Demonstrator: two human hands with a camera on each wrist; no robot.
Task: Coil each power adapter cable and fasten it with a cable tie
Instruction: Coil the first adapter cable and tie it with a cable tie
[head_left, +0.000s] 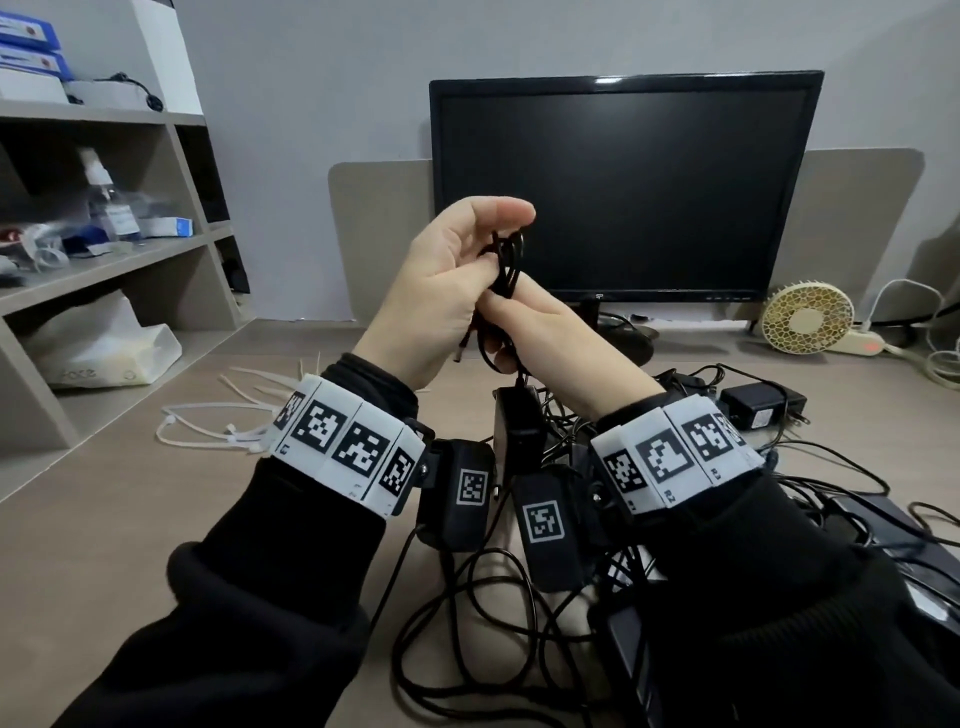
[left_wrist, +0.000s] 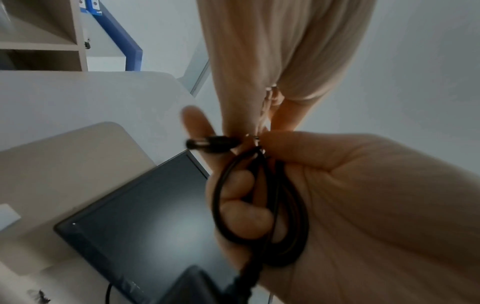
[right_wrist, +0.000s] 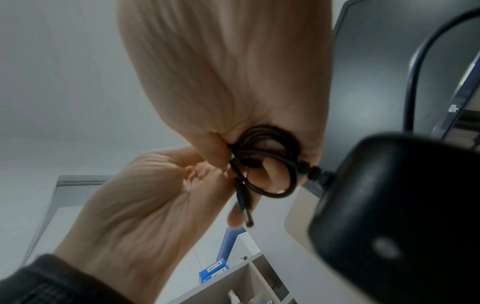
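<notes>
Both hands are raised in front of the monitor around one small coil of black cable (head_left: 506, 270). My left hand (head_left: 496, 239) pinches the top of the coil between thumb and fingers. Lower down, my right hand (head_left: 511, 322) has its fingers curled round the loops (right_wrist: 265, 162). The cable's barrel plug (head_left: 464, 345) sticks out free below the left palm, also visible in the left wrist view (left_wrist: 210, 144). Its black adapter block (head_left: 517, 426) hangs under the hands on the short lead (right_wrist: 389, 205). White cable ties (head_left: 234, 421) lie loose on the desk to the left.
A tangle of other black adapters and cables (head_left: 763, 405) covers the desk at right and near my forearms. A dark monitor (head_left: 623, 192) stands behind the hands, a small fan (head_left: 808, 317) to its right. Shelves (head_left: 104, 260) rise at the left.
</notes>
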